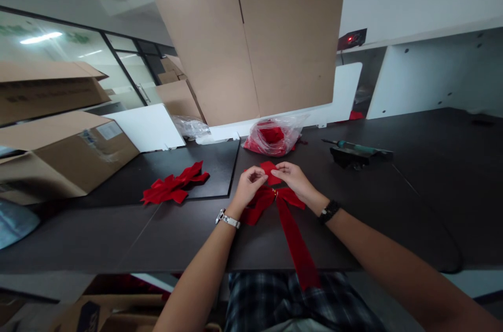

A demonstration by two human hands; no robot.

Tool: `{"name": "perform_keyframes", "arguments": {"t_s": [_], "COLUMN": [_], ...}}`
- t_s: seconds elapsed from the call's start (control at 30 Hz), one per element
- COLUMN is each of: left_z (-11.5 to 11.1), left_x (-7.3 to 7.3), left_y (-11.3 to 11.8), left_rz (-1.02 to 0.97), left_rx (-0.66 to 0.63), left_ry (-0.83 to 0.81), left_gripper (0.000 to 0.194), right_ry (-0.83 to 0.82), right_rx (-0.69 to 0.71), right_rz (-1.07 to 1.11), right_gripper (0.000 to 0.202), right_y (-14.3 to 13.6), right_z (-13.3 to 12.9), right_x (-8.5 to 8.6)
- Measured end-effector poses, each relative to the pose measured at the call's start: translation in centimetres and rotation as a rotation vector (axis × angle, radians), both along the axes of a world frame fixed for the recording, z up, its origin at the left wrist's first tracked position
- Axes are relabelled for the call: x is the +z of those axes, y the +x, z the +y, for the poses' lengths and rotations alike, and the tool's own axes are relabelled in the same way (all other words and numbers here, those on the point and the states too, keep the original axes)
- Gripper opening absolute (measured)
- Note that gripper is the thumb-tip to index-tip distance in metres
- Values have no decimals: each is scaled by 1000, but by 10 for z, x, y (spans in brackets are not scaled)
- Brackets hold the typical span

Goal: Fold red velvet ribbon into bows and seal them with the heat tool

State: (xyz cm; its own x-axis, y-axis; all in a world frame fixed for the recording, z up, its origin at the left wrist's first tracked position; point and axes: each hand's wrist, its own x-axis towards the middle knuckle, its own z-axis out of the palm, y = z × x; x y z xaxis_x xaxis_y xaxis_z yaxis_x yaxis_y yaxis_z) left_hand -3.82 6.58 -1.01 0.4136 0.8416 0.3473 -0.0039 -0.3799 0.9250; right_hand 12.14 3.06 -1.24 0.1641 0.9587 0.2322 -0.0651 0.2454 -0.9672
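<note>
A small red fabric piece (270, 172) is pinched between my two hands above the dark table. My left hand (250, 185) is closed on its left edge, thumb against fingers. On its right edge, the thumb and fingers of my right hand (293, 177) are pressed together. Just below the hands lies a red bow (257, 206) with a small gold-coloured tie at its middle. One long red ribbon tail (296, 243) runs from it over the table's front edge. Other parts of the bow are hidden under my hands.
Red bows (173, 185) lie on a black board at the left. A clear bag (273, 138) of red fabric stands behind my hands. At right, a teal-handled tool (357, 147) rests on a black stand, its cord trailing. Cardboard boxes (90, 148) stand left.
</note>
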Motion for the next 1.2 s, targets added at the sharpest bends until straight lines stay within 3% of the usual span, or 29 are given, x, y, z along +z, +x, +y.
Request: {"name": "perform_keyframes", "arguments": {"t_s": [0.27,0.63,1.2], "left_z": [1,-4,-6], "left_x": [-1,2,7], "left_y": [3,2,1], "left_rz": [-88,-52,-78], "left_rx": [4,-46,-50], "left_ry": [-83,-110,-168], "left_gripper": [45,44,50], "right_ry": [75,217,278], "right_rx": [17,-150,-54], "right_rz": [-98,-294,-334], "right_gripper": [27,15,8], "right_y": [-3,-5,-11], "right_z": [0,-10,-14], "right_x": [2,7,11]}}
